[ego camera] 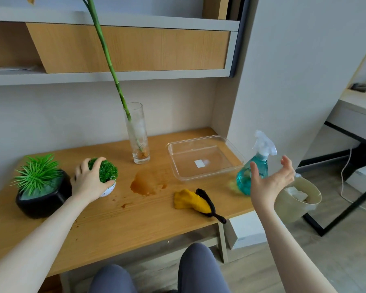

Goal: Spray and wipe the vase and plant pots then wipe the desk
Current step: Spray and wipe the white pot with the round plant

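Fingers (pixel 97 161) of your left hand (pixel 89 182) are curled over the top of the small plant pot (pixel 107 190), thumb low against its white rim and the remaining digits wrapped across the green foliage ball; the forearm runs in from the lower left, low over the desk (pixel 118 225). Your right hand (pixel 268 180) is raised off the desk with palm turned inward and fingers spread and straight, holding nothing; its forearm rises from the lower right. Just beyond that palm stands the spray bottle (pixel 254 168), teal liquid inside and a clear trigger head, at the right edge of the desk; whether the thumb touches it cannot be told, and the fingers are clear of it. Left of the gripped pot, just beside your left wrist, sits the black plant pot (pixel 43 197) with spiky green leaves. The glass vase (pixel 138 138) stands upright toward the back, holding a long green stem (pixel 106 53) that leans left. A brown spill (pixel 146 182) lies on the desk between the small pot and the clear plastic tray (pixel 201 157). The yellow cloth (pixel 190 199) with a black strap lies crumpled near the front edge, between your two arms. A beige waste bin (pixel 298 197) stands off the desk's right end.
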